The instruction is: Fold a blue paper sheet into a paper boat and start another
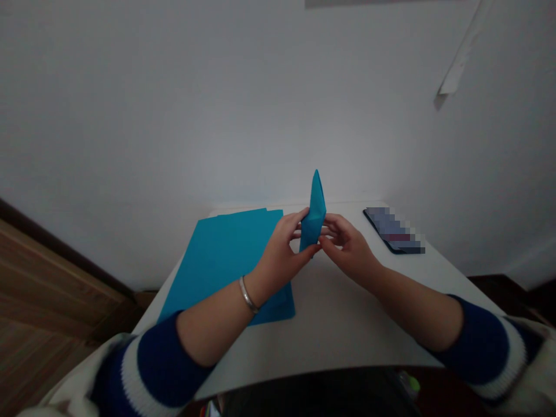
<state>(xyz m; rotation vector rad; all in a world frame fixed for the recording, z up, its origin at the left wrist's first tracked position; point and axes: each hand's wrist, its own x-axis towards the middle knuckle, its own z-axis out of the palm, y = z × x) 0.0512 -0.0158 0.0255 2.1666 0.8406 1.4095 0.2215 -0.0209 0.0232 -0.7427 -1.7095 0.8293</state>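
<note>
Upright above the white table, a folded piece of blue paper [316, 211] rises to a narrow point between my two hands. My left hand [286, 243] is closed on its left side and lower edge, with a silver bangle [247, 294] on that wrist. On the other side my right hand [345, 240] pinches the lower right edge, its fingers curled partly behind the paper. Some fingertips are hidden behind the fold. Flat sheets of blue paper [221, 255] lie under and left of my left forearm.
A phone [386, 229] with a blurred-out screen lies at the table's right. The white table [347, 324] meets a pale wall [243, 116] at its far edge. Wooden furniture [52, 289] stands at the left.
</note>
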